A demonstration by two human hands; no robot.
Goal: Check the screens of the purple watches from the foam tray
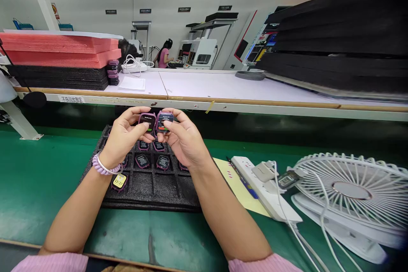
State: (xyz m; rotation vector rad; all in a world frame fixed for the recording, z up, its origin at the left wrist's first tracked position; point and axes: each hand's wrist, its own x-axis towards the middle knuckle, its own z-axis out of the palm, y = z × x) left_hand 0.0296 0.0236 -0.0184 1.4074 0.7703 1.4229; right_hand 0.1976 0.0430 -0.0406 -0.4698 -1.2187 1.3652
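Observation:
My left hand (pixel 129 134) grips a purple smartwatch body (pixel 145 120), its thumb on the lit screen. Close beside it, my right hand (pixel 181 136) holds a second smartwatch body (pixel 165 118) with the thumb on its screen, which shows text and a red and green band. Both are held above a black foam tray (pixel 137 182) divided into compartments. Several more purple watch bodies lie in it with lit screens, among them one watch (pixel 163 162) in a middle row. A watch with a yellow face (pixel 119 181) sits near the front left. My arms hide parts of the tray.
To the right lie a yellow sheet (pixel 255 204), pens, a white power strip (pixel 264 191) with plugs, and a white fan (pixel 350 195) with cables. A shelf (pixel 204 87) spans the back, bearing red foam (pixel 63 51) and black foam stacks (pixel 338 42). A person (pixel 164 55) sits beyond.

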